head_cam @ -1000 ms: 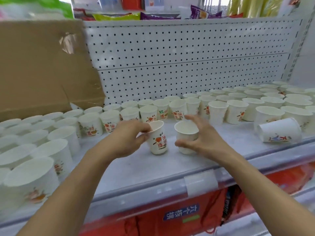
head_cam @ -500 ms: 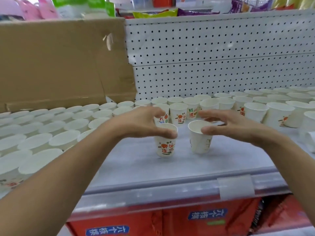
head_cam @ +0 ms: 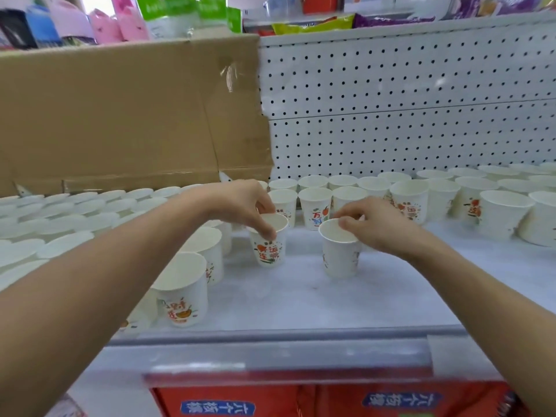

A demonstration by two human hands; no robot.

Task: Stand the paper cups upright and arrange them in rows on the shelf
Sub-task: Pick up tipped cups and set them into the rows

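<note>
Matt white paper cups [head_cam: 409, 203], printed in red, orange and green, stand on a shelf [head_cam: 301, 296] that looks like smooth, pale painted metal with a dull sheen. Two more of the same matt paper are held at the rim: a printed cup [head_cam: 267, 251] in the left hand [head_cam: 240, 206], a second cup [head_cam: 340, 257] in the right hand [head_cam: 382, 230]. Behind is a white perforated metal back panel [head_cam: 406, 85], smooth and satin. The brown cardboard [head_cam: 120, 115] is matt and creased, with a patch of glossy clear tape [head_cam: 230, 76]. A clear glossy plastic strip [head_cam: 285, 353] fronts the shelf edge. Shiny plastic packets [head_cam: 313, 25] lie above.
</note>
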